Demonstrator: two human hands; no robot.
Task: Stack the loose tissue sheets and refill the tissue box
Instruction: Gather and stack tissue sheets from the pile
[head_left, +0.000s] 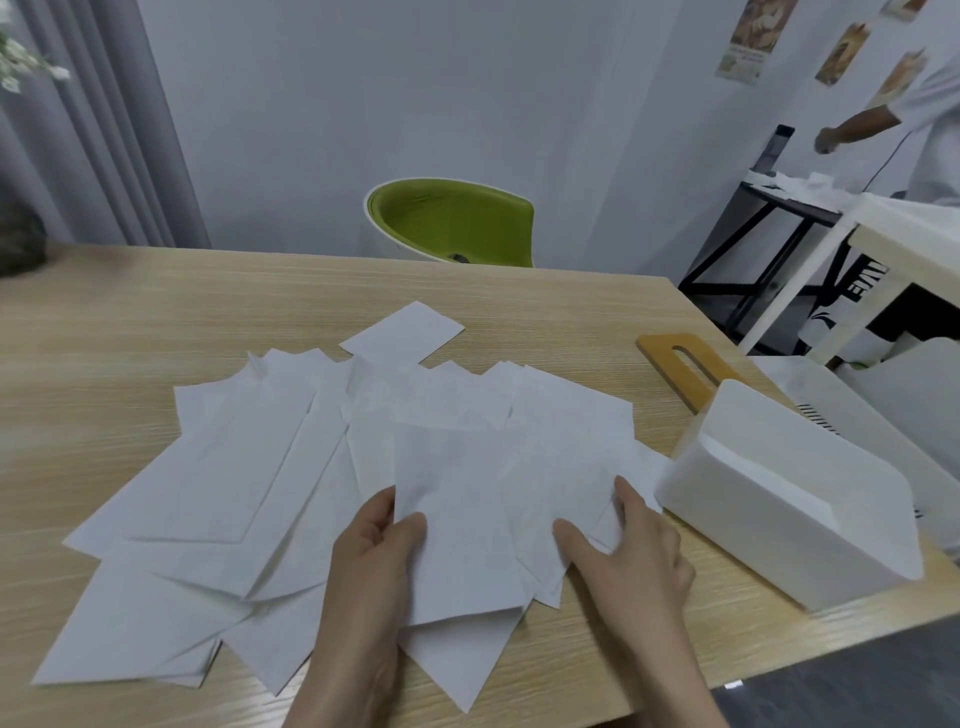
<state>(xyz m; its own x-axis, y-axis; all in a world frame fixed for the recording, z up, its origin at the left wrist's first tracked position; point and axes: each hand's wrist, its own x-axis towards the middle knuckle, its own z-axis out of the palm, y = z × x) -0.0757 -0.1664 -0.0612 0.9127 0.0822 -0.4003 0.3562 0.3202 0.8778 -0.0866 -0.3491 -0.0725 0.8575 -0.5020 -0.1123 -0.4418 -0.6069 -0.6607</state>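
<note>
Tissue sheets (291, 483) lie spread in a messy fan all over the wooden surface (156, 312) in front of you. Your left hand (371, 566) pinches the near edge of one sheet (457, 519) between thumb and fingers. Your right hand (631, 551) rests on the sheets beside it with its fingers fairly straight, holding nothing. The white tissue box (795, 499) stands open at the top, just right of the pile, and its wooden lid (685, 366) lies behind it on the surface. The sheets are thin and soft, so a quick tug could tear one or crumple it. If you slide one out, it may drag the sheets under it and spoil the pile. The box sits close to the right edge, so a bump from your arm could push it off. Behind the surface stands a green chair (452, 221) by a grey wall, and another person (883, 111) works at the far right.
</note>
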